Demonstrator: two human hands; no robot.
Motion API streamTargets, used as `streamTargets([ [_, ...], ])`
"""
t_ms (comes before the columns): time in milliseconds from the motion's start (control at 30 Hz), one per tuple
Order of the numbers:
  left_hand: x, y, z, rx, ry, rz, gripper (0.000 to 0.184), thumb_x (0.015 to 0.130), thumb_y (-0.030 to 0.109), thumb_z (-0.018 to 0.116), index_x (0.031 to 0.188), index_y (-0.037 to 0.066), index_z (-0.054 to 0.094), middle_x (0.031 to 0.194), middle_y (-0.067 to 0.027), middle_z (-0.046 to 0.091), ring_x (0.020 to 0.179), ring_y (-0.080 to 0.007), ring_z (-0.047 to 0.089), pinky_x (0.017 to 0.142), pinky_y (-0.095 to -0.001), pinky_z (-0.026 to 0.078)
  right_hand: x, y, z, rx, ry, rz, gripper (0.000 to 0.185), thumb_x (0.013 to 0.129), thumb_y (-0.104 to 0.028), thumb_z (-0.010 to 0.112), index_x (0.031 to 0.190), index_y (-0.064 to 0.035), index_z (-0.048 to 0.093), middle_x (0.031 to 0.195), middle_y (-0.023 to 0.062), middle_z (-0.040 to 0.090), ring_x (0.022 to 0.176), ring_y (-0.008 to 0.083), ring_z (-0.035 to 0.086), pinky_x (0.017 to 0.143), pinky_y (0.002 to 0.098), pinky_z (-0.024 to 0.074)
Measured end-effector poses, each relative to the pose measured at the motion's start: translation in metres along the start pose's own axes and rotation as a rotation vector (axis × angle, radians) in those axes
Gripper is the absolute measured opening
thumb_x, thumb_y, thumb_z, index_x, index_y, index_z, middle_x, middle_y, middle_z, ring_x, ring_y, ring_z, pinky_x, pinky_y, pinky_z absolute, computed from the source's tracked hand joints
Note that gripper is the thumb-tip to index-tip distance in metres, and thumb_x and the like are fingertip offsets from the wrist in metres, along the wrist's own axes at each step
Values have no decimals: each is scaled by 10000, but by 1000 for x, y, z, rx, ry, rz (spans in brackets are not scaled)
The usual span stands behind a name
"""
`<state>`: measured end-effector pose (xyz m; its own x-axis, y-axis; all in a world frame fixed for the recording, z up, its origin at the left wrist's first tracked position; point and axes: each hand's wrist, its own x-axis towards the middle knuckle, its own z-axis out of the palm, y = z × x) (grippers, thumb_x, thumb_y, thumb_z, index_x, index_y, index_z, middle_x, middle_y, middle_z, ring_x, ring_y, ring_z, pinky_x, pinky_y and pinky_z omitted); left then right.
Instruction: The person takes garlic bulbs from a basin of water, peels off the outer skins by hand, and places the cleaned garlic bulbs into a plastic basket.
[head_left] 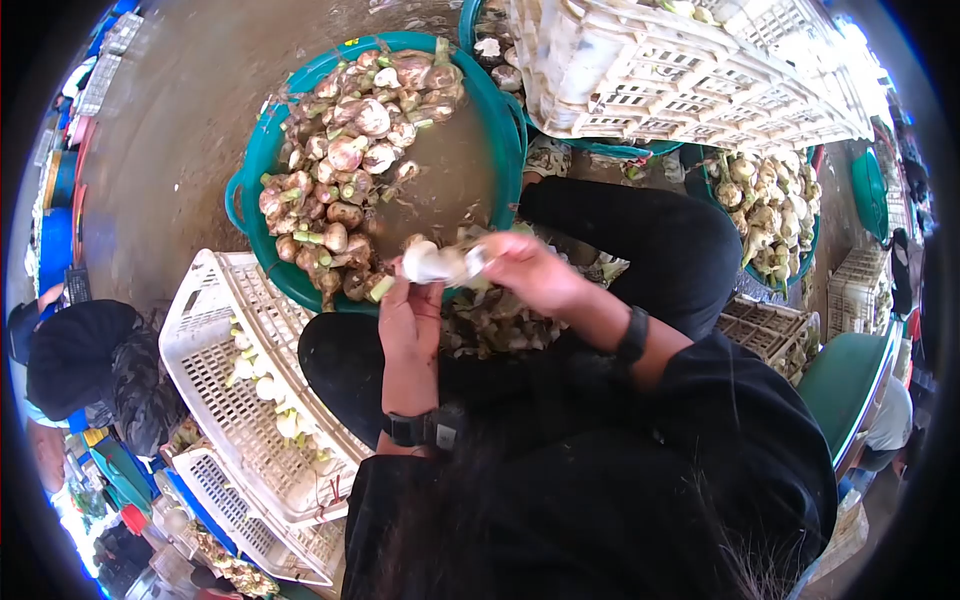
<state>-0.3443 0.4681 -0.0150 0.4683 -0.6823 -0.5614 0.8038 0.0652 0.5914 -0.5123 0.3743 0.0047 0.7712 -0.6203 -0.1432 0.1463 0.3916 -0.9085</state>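
Note:
My left hand [410, 318] grips a white garlic bulb [426, 263] above the near rim of a green tub [262, 200]. My right hand [535, 272] is closed just right of the bulb, smeared by motion. Something pale lies at its fingertips, too blurred to name; it may be loose skin. In the tub, unpeeled garlic bulbs [345, 150] with brownish skins and green stem stubs lie heaped in murky water. Below my hands, peelings [500, 325] are piled between my legs.
A white plastic crate [200, 330] with several pale bulbs stands at my left. Another white crate [690, 80] sits on tubs at the upper right. More garlic [770, 205] fills a tub beyond my right knee. A person in dark clothes [90, 360] is at far left.

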Motion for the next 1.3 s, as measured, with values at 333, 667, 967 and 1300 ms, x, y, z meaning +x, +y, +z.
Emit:
streamTargets([
  [333, -11, 7, 13, 475, 199, 370, 212, 835, 229, 593, 816, 27, 530, 781, -38, 570, 638, -126, 510, 525, -216, 410, -5, -35, 5, -1144, -66, -113, 217, 781, -143, 581, 979, -55, 601, 890, 143, 601, 806, 314, 581, 688, 347, 473],
  [667, -12, 13, 15, 1041, -176, 832, 207, 789, 136, 600, 661, 15, 490, 617, -20, 447, 568, -107, 422, 512, -257, 348, 38, -18, 22, -752, -182, -283, 120, 786, -119, 540, 832, -17, 583, 793, 130, 566, 780, 313, 558, 688, 375, 445],
  [967, 0, 31, -7, 89, 179, -37, 248, 865, 354, 510, 883, 107, 531, 680, 6, 542, 492, -85, 462, 398, -214, 307, -13, 4, -4, -1635, -511, 66, 197, 856, -217, 472, 926, -48, 546, 862, 127, 557, 777, 283, 562, 657, 365, 480],
  [1300, -28, 13, 11, 779, -112, 71, 245, 864, 243, 512, 986, 31, 511, 747, -15, 560, 737, -92, 525, 609, -219, 394, 57, -93, 8, 1000, -415, 39, 418, 886, -371, 435, 1163, -58, 431, 1043, 139, 548, 842, 211, 583, 607, 327, 510],
])
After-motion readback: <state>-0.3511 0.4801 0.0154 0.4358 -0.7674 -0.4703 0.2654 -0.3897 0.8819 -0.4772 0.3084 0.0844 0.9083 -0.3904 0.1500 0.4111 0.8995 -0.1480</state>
